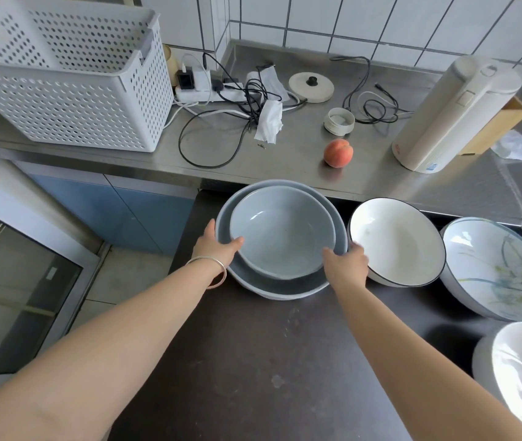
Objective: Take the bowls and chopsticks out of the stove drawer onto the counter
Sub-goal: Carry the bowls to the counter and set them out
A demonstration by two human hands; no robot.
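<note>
Two nested grey-blue bowls [280, 232] sit tilted on the dark surface [253, 361] below the steel counter [285, 154]. My left hand [218, 246] grips their left rim, thumb inside the outer bowl. My right hand [347, 261] grips the right rim. To the right stands a white bowl with a dark rim [396, 240], then a flower-patterned bowl [495, 268], and a stack of white bowls [520, 377] at the lower right. No chopsticks are visible.
On the counter stand a white perforated basket [72, 81], a power strip with tangled cables [215, 93], a crumpled tissue [269, 120], a kettle base [312, 87], a small round lid [339, 120], a peach [338, 153], a white kettle [450, 113] and a wooden box [501, 122].
</note>
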